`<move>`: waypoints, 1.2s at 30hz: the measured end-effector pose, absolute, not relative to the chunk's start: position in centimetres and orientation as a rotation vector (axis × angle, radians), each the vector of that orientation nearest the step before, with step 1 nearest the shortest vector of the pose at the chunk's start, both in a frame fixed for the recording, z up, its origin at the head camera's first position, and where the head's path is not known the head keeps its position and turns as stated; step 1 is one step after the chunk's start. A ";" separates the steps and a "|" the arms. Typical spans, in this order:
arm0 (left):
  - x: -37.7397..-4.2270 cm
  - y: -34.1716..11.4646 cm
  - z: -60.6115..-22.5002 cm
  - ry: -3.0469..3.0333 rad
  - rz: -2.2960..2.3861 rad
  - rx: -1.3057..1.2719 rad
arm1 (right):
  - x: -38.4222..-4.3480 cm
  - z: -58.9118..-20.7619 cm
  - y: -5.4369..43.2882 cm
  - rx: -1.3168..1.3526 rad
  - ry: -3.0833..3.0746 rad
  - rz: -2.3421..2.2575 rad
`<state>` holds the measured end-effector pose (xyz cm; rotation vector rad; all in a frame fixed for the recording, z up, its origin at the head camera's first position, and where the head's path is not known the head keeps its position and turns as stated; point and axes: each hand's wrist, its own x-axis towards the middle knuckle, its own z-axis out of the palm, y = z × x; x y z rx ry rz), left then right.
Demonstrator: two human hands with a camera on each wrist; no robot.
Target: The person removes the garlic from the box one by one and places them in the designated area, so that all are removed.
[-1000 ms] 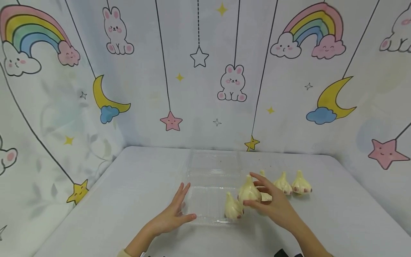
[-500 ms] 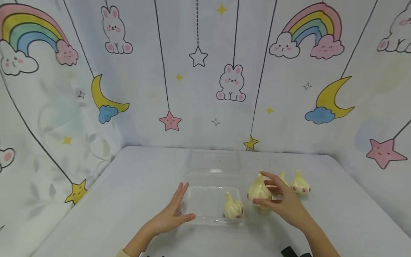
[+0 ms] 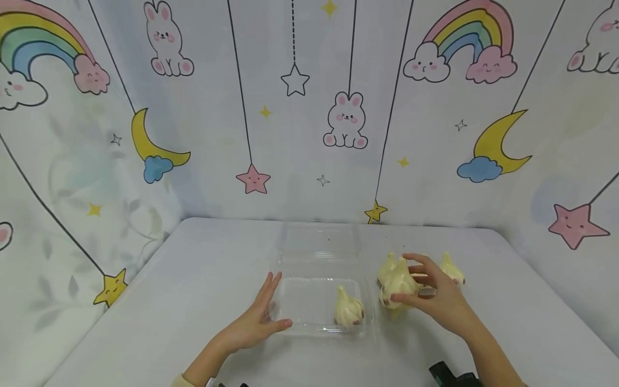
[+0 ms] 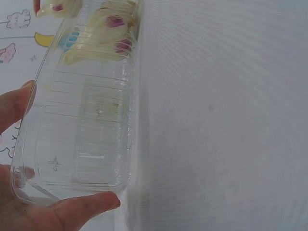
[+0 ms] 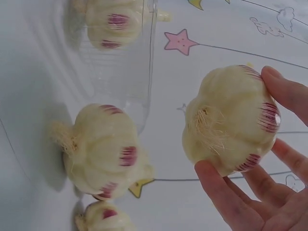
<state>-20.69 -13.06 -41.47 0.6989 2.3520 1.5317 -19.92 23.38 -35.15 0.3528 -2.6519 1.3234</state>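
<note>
My right hand pinches a pale garlic bulb between thumb and fingers, just right of a clear plastic clamshell box. In the right wrist view this held bulb shows purple streaks and dry roots. Another garlic bulb sits inside the box's right front corner. The box lies with its lid folded back. My left hand rests against the box's left side, fingers straight and spread, thumb along its near corner.
A garlic bulb stands behind the held one, partly covered. Farther right is another bulb, and more pale garlic shows between the right fingers. A patterned cloth hangs behind the white table. A black device is by the right forearm.
My right hand has moved right with the held garlic bulb, away from the box's edge. The left hand keeps its place at the box. The head view has shifted slightly.
</note>
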 end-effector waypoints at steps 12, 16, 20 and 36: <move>-20.7 -13.1 -41.3 2.348 1.533 0.695 | -20.4 -34.7 24.7 0.310 -2.680 1.275; -20.6 -13.3 -41.3 2.338 1.531 0.678 | -20.7 -35.0 25.3 0.261 -2.716 1.247; -20.6 -13.3 -41.4 2.337 1.519 0.687 | -21.0 -35.5 26.0 0.222 -2.751 1.230; -20.8 -13.3 -41.7 2.339 1.519 0.714 | -21.6 -36.7 28.1 0.192 -2.833 1.195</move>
